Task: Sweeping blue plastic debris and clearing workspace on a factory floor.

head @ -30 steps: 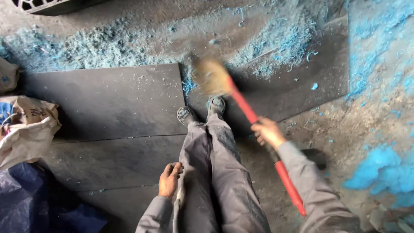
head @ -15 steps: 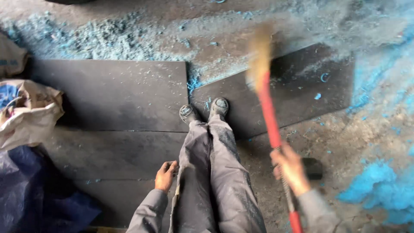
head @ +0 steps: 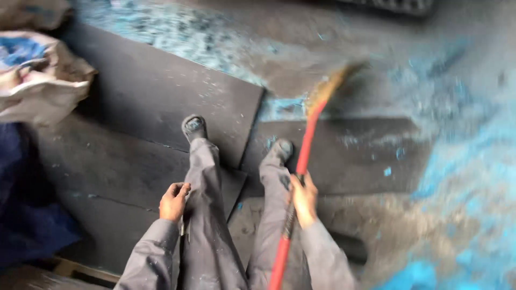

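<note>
My right hand [head: 304, 200] grips the red handle of a broom [head: 302, 161]. Its straw head [head: 329, 88] is blurred and rests on the dusty floor ahead of my right shoe [head: 281, 149]. My left hand [head: 173, 201] hangs at my left thigh, fingers curled loosely, holding nothing that I can see. I stand in grey trousers on dark flat sheets [head: 156, 96]. My left shoe [head: 194, 127] is set forward on one sheet.
Blue powder [head: 177, 32] is scattered over the floor at the far side, and a thick blue patch [head: 473, 177] spreads on the right. A crumpled sack [head: 40, 80] lies at the left above dark blue cloth [head: 24, 215]. A wooden pallet edge [head: 80, 268] shows bottom left.
The broom head has swung from the right back toward the middle, ahead of my right shoe. My right hand has moved left, close to my leg. The view has tilted and my feet have stepped apart.
</note>
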